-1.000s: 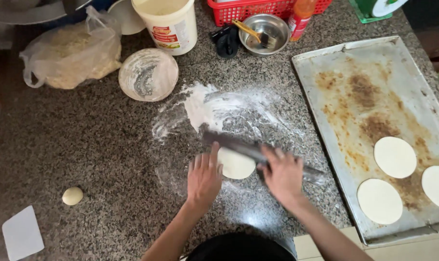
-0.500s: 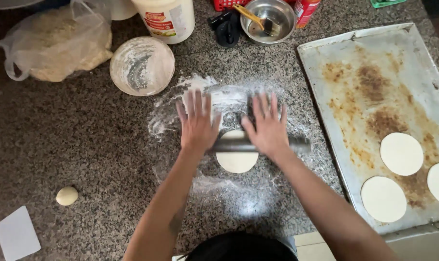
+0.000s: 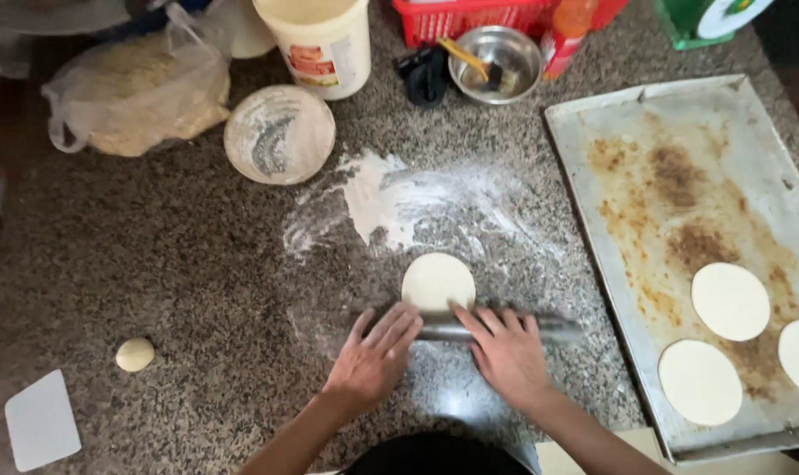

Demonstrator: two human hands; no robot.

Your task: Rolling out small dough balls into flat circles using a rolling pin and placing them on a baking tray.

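Far left, near the bench (image 3: 153, 264) edge, we note a flat pale scraper card (image 3: 40, 420) and a small dough ball (image 3: 135, 354) just beside it, both well apart from our hands; the speckled stone between them and the floured patch (image 3: 399, 207) lies bare. Up left sit a plastic bag of flour (image 3: 135, 92) and a shallow floured bowl (image 3: 279, 134), with a pale tub (image 3: 320, 44) behind. Our left hand (image 3: 373, 356) lies flat, fingers spread, palm down on the metal rolling pin (image 3: 496, 330); our right hand (image 3: 505, 352) lies the same, neither one curled round the pin. The pin lies across the near edge of the round dough disc (image 3: 437, 281), which sits below the flour patch. Beyond, a steel bowl (image 3: 496, 57) and red basket (image 3: 470, 16) stand well apart from the dough. To the right the baking tray (image 3: 672, 176) hems the pin's end closely; three rolled discs (image 3: 729, 301) lie in the tray's near corner.
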